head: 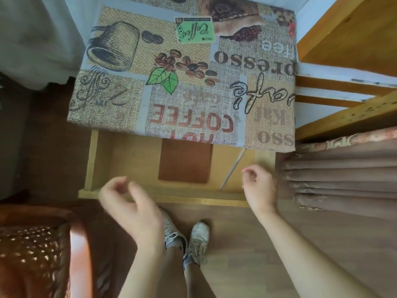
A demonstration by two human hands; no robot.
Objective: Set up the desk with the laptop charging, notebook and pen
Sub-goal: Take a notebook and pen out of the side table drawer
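Neither grip holding anything: left hand [129, 203] loosely curled above the drawer [129, 160] front, right hand [258, 186] half curled at its right end. Drawer pulled out under the counter [182, 72], with brown notebook [185, 161] flat in the middle and thin pen [233, 167] just beside it. No laptop visible. Probably fetching stage; next, lifting out the notebook, then the pen.

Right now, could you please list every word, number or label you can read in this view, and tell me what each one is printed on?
All of the text is printed on the desk's tablecloth, upside down in this view:
"HOT COFFEE", in red letters
"Coffee" and "1865", on the green stamp
"café", faint, above the red letters
"Café", in large script
"...presso", cut off at the edge
Other faded words near the right edge are too blurred to read.
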